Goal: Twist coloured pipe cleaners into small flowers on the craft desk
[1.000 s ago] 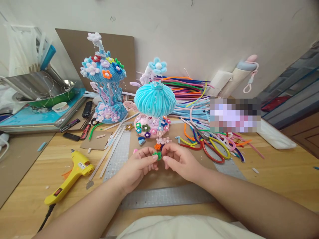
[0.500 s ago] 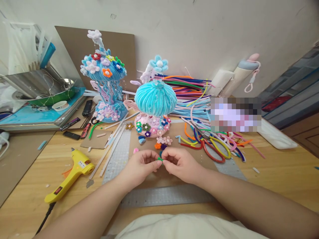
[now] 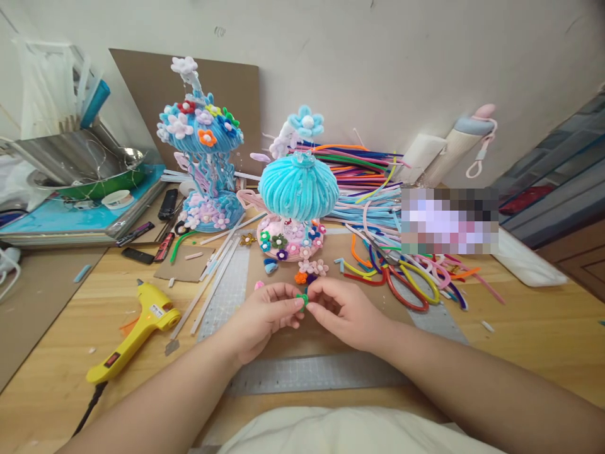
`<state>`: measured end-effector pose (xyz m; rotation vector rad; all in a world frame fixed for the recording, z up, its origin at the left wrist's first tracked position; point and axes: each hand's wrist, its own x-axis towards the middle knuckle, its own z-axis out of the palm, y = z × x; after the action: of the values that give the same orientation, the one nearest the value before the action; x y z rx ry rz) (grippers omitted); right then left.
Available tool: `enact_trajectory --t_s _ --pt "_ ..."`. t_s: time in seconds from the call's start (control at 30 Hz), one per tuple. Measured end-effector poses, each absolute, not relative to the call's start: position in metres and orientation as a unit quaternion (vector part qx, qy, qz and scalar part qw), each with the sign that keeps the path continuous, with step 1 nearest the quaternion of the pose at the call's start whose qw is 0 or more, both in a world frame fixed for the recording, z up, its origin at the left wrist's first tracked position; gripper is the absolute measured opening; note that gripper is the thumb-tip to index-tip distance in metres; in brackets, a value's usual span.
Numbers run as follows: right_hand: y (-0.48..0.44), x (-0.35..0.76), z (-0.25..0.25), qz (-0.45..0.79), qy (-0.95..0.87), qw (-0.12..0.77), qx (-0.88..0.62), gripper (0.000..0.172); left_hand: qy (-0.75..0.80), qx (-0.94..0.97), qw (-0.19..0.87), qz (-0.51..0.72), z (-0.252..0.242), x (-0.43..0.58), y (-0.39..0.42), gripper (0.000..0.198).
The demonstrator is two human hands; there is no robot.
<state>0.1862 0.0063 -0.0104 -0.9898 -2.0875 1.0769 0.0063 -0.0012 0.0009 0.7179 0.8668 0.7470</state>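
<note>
Between my fingertips is a small green pipe-cleaner flower (image 3: 303,301), partly covered by the fingers. My left hand (image 3: 268,313) pinches it from the left with thumb and forefinger. From the right, my right hand (image 3: 344,313) closes thumb and fingers at its edge. Just beyond the hands lie an orange flower (image 3: 300,277), pale pink flowers (image 3: 320,268) and a dark purple one. A pink piece (image 3: 259,285) rests by the left knuckles. Behind them stands a turquoise pipe-cleaner dome (image 3: 299,187) over a pink base (image 3: 288,243) covered with small flowers.
A yellow glue gun (image 3: 135,331) lies at left, its cord running forward. Red-and-yellow-handled scissors (image 3: 407,287) lie at right among bent pipe cleaners. A finished-looking blue flowered piece (image 3: 208,145) stands back left. A ruler (image 3: 321,372) lies in front of brown cardboard.
The green flower has turned between the fingers, so its looped shape shows more clearly. My left fingers have shifted slightly around it. The whole view has moved a little.
</note>
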Motion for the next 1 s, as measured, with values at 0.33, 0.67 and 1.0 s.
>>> enact_trajectory --t_s 0.33,0.67,1.0 --pt "0.0065 0.1906 -0.0065 0.209 -0.892 0.255 -0.308 0.012 0.429 0.283 0.783 0.350 -0.0054 0.0077 -0.0013 0.020" --pt "0.0045 0.1891 -0.0096 0.191 -0.884 0.259 -0.338 0.011 0.450 0.242 0.781 0.359 -0.0047 0.0110 -0.0016 0.014" --pt "0.0043 0.1911 -0.0087 0.139 -0.914 0.223 -0.309 0.022 0.452 0.230 0.774 0.379 -0.0053 0.0127 -0.0041 0.015"
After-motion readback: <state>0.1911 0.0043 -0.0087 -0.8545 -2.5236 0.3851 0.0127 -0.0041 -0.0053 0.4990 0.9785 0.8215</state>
